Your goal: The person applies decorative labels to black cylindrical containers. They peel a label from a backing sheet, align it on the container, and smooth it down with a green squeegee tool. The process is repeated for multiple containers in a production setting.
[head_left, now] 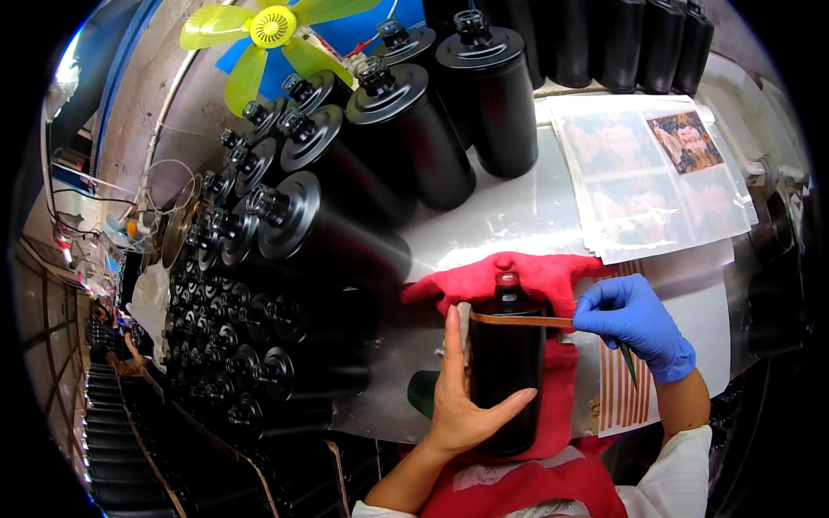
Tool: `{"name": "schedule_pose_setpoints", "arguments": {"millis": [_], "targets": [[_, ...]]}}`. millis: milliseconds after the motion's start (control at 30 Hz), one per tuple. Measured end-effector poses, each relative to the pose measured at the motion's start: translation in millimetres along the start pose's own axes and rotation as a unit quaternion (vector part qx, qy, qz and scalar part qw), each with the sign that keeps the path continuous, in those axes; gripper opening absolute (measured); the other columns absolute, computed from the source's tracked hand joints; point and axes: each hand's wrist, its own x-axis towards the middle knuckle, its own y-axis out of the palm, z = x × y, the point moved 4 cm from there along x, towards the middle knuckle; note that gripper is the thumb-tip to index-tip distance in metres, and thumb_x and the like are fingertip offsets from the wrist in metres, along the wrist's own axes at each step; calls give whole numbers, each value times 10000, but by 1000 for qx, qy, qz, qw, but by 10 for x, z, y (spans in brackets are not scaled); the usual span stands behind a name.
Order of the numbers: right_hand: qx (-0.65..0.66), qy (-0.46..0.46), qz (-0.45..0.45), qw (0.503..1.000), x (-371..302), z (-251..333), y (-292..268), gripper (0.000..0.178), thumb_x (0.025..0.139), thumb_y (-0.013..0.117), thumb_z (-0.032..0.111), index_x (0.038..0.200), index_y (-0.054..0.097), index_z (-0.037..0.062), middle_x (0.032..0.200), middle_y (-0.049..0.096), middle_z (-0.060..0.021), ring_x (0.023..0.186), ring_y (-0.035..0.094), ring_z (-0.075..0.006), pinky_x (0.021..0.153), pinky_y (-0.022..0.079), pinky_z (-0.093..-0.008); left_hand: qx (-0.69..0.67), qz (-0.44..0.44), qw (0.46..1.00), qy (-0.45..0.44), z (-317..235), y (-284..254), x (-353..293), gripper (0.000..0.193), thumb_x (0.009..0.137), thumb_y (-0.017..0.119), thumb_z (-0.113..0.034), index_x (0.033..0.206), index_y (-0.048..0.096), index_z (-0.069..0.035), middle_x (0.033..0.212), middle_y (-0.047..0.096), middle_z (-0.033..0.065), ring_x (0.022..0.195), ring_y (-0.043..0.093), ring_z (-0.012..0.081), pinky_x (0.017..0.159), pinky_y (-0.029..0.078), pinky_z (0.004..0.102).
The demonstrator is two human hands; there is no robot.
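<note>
Black bottle (506, 371) on red cloth (553, 278), steadied in left hand (458, 393) grip; gloved right hand (635, 319) pinches brown strip (518, 319): best pulled taut, level across the shoulder.

A bottle (507, 363) lies on a cloth (535, 276) at the near edge of the tabletop (518, 216). A label strip (518, 319) crosses its shoulder. Rows of bottles (345, 173) lie to its left and behind it; a stack of label sheets (656, 173) sits behind on the right, and a fan (272, 26) stands at the far left.
</note>
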Motion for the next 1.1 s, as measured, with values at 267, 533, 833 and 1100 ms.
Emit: {"name": "schedule_pose_setpoints", "arguments": {"millis": [267, 533, 833, 1100], "targets": [[4, 5, -27, 1000, 73, -100, -73, 135, 786, 708, 139, 806, 675, 10, 642, 604, -11, 482, 489, -38, 442, 367, -176, 384, 26, 919, 88, -413, 189, -21, 885, 782, 642, -64, 1444, 71, 71, 1458, 168, 342, 1342, 192, 508, 1079, 209, 520], [-6, -10, -52, 999, 184, -188, -64, 176, 812, 696, 175, 823, 654, 4, 607, 556, 3, 489, 491, -46, 450, 377, -181, 516, 80, 846, 111, -415, 537, 34, 778, 808, 604, -138, 1463, 198, -31, 1457, 305, 208, 1275, 137, 632, 935, 160, 749], [29, 3, 11, 1000, 153, -26, 247, 174, 820, 691, 186, 822, 672, 13, 661, 595, -10, 523, 507, -52, 469, 390, -187, -126, 2, 992, -22, 62, 51, 28, 1098, 698, 759, -53, 1456, -33, 12, 1434, 265, 241, 1290, 379, 282, 1050, 334, 387], [30, 8, 2, 1000, 113, 7, 204, 167, 796, 711, 178, 833, 680, 18, 677, 616, -6, 523, 502, -38, 465, 384, -183, 183, 5, 980, 73, -96, 88, -55, 954, 754, 685, -43, 1437, 27, 60, 1434, 241, 280, 1322, 322, 359, 1080, 273, 438]]}}
